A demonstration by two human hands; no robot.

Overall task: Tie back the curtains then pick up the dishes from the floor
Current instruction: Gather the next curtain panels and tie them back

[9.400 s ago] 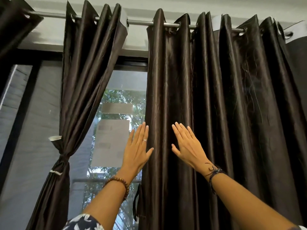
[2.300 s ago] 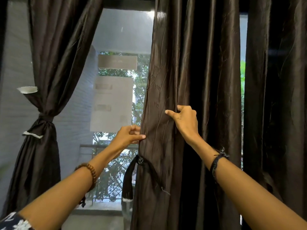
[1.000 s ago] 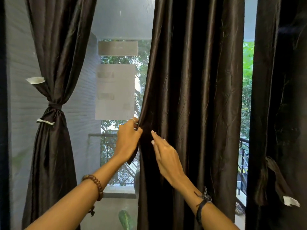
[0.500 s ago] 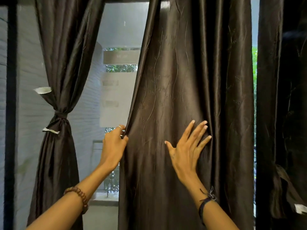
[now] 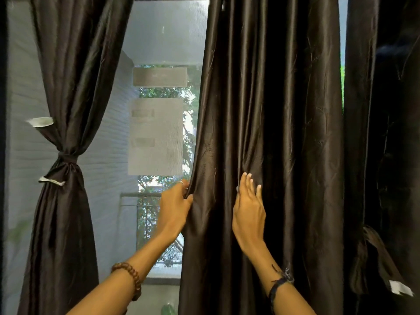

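The middle curtain [image 5: 268,137] hangs loose straight ahead of me, its long axis vertical and its folds running from the top of the view to the bottom. My left hand [image 5: 176,206] pinches its free left edge at about waist height of the panel, fingers curled round the hem. My right hand [image 5: 248,209] lies just to the right of it with fingers straight and relaxed against the cloth front, holding nothing. So the bulk of the fabric sits to the right of both hands, and I judge the gathering must sweep that way. To the far left, the tied curtain [image 5: 66,164] is already cinched. No dishes show here.
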